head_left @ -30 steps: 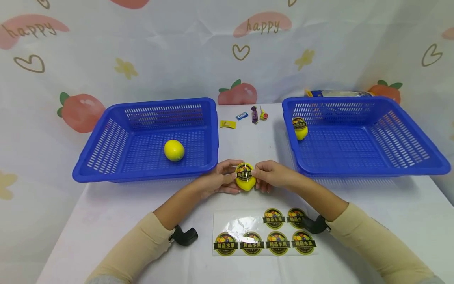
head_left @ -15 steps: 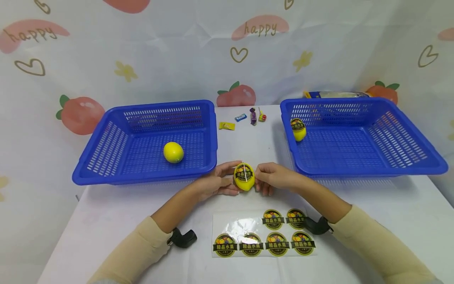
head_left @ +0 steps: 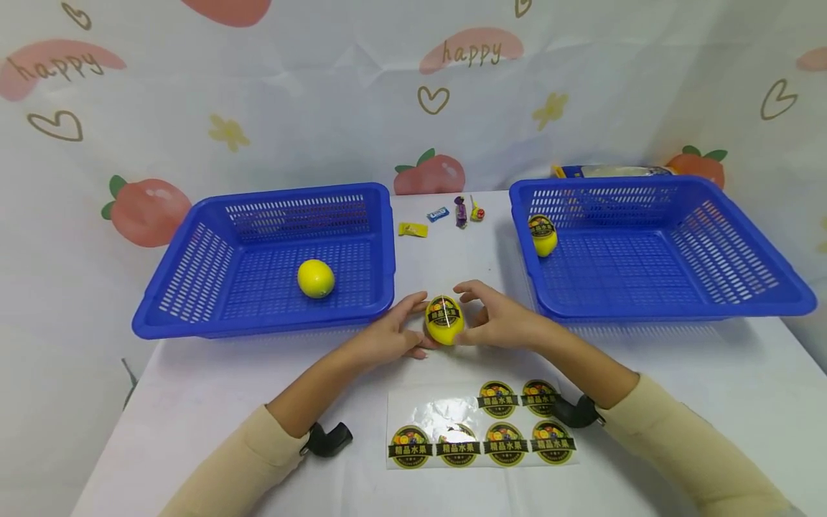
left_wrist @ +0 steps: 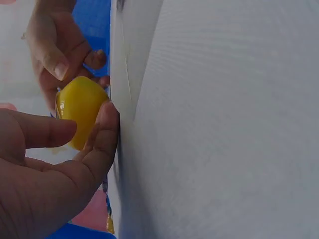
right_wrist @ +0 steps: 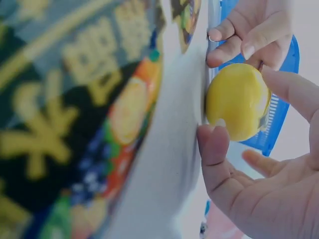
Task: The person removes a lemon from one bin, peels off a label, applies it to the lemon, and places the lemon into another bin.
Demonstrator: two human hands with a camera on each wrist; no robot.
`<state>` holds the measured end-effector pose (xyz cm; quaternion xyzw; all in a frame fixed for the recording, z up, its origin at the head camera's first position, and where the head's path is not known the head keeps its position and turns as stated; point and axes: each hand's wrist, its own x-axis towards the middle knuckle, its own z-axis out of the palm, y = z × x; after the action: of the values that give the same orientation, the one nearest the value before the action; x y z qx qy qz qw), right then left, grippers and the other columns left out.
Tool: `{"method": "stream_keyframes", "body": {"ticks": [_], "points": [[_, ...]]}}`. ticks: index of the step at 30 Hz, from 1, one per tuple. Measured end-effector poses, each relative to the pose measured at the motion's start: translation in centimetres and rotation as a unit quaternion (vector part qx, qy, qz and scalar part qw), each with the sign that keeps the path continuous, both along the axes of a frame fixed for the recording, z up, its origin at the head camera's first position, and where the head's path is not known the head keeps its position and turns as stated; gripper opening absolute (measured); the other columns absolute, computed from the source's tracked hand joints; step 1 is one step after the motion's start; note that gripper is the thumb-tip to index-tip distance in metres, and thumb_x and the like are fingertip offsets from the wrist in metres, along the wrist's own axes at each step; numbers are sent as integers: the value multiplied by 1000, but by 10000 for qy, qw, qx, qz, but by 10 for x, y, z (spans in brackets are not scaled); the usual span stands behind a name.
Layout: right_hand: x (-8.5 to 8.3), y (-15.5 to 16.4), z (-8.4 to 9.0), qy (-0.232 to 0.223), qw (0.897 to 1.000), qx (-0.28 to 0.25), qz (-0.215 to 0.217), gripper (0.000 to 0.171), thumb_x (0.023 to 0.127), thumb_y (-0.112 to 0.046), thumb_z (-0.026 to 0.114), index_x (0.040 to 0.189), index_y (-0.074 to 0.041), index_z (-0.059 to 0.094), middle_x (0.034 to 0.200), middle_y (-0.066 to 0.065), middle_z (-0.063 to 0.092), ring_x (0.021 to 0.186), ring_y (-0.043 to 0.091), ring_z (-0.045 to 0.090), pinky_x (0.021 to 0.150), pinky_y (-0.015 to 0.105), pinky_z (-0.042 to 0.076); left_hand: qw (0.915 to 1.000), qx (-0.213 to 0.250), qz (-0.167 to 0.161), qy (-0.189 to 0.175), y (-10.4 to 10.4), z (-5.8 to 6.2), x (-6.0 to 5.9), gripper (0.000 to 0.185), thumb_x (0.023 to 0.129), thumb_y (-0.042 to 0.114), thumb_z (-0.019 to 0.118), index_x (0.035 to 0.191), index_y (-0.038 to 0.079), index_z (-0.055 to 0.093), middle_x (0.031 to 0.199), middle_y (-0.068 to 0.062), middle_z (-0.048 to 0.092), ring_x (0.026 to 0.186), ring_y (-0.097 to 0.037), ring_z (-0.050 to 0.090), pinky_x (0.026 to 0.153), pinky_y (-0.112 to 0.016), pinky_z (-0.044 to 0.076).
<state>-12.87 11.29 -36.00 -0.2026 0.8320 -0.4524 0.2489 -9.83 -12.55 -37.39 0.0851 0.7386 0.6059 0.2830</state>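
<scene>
Head view, surface: a white table [head_left: 194, 402] is seen before a printed backdrop [head_left: 258, 86] of strawberries, hearts and "happy".
Head view, baskets: a left basket [head_left: 194, 327] holding a plain lemon [head_left: 316, 278] and a right basket [head_left: 646, 310] holding a labelled lemon [head_left: 544, 235] are set well apart.
Head view, smaller things: sweets [head_left: 439, 214] are laid between the baskets at the back; a sticker sheet [head_left: 478, 425] is spread near the front edge.
Head view, held lemon: the stickered lemon [head_left: 444, 319] is kept on the table between the baskets, just behind the sheet.
Head view, hands: the lemon is gripped from its left by the left hand [head_left: 394, 334]; the right hand [head_left: 497, 319] is arched over its right side, fingers spread.
Left wrist view: the lemon [left_wrist: 79, 110] is pinched between thumb and fingers of the left hand [left_wrist: 45, 174], with the right hand [left_wrist: 57, 45] touching its far side; the table [left_wrist: 224, 124] fills the rest.
Right wrist view: the lemon [right_wrist: 238, 101] is touched by the thumb and forefinger of the right hand [right_wrist: 264, 194]; the left hand [right_wrist: 251, 30] is curled behind it, and a blurred sticker [right_wrist: 75, 124] is shown close up.
</scene>
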Motion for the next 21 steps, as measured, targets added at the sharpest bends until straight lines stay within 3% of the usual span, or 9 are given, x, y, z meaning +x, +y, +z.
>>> {"method": "stream_keyframes", "body": {"ticks": [5, 9, 11, 13, 15, 17, 19, 21], "points": [[-2, -6, 3, 228, 9992, 181, 259, 93, 77, -20, 86, 152, -5, 34, 146, 26, 41, 83, 23, 61, 76, 34, 52, 9962, -535, -312, 605, -3, 8, 11, 75, 97, -5, 49, 159, 1, 8, 162, -22, 19, 109, -30, 66, 92, -37, 54], [-3, -12, 3, 393, 9982, 233, 381, 96, 75, -21, 88, 153, -5, 34, 144, 25, 41, 85, 21, 61, 79, 35, 52, 9818, -1222, -694, 1277, -8, 18, 26, 77, 100, 3, 54, 158, -4, 4, 163, -23, 10, 134, -34, 47, 109, -43, 39], [-4, -15, 2, 481, 9977, 184, 452, 96, 75, -20, 88, 152, -3, 35, 144, 25, 42, 85, 20, 62, 80, 35, 53, 9645, -1759, -910, 1748, -11, 25, 35, 76, 101, 9, 57, 158, -5, 9, 163, -22, 10, 142, -34, 35, 114, -45, 30], [-5, -16, 2, 574, 9969, 130, 515, 95, 74, -18, 89, 151, -2, 36, 144, 25, 43, 87, 21, 62, 80, 34, 54, 9469, -2168, -995, 2158, -13, 33, 45, 70, 101, 15, 59, 157, -4, 21, 161, -21, 22, 145, -34, 30, 115, -48, 28], [-6, -18, 0, 669, 9961, 77, 565, 94, 73, -17, 90, 150, 0, 37, 143, 23, 44, 91, 22, 62, 82, 33, 54, 9272, -2474, -911, 2659, -14, 42, 53, 60, 100, 19, 61, 151, -1, 39, 154, -17, 41, 143, -31, 36, 114, -48, 31], [-6, -20, 0, 770, 9953, 84, 584, 94, 73, -16, 90, 149, 0, 39, 141, 22, 45, 95, 23, 61, 84, 33, 55, 9108, -2512, -624, 3218, -15, 51, 58, 46, 98, 19, 64, 141, 4, 55, 141, -9, 57, 134, -27, 49, 109, -46, 40], [-7, -21, 0, 924, 9938, 215, 575, 93, 72, -18, 91, 149, -1, 41, 140, 21, 47, 100, 24, 58, 85, 33, 54, 8843, -2471, -262, 3953, -17, 58, 60, 36, 96, 15, 68, 131, 7, 65, 129, -5, 65, 124, -23, 57, 103, -43, 47], [-7, -22, -1, 1028, 9926, 328, 560, 92, 72, -20, 91, 148, -2, 42, 139, 20, 49, 105, 26, 56, 87, 35, 53, 8502, -2441, 91, 4663, -20, 63, 58, 32, 93, 11, 70, 125, 7, 69, 123, -4, 67, 119, -22, 59, 100, -39, 49]]}}
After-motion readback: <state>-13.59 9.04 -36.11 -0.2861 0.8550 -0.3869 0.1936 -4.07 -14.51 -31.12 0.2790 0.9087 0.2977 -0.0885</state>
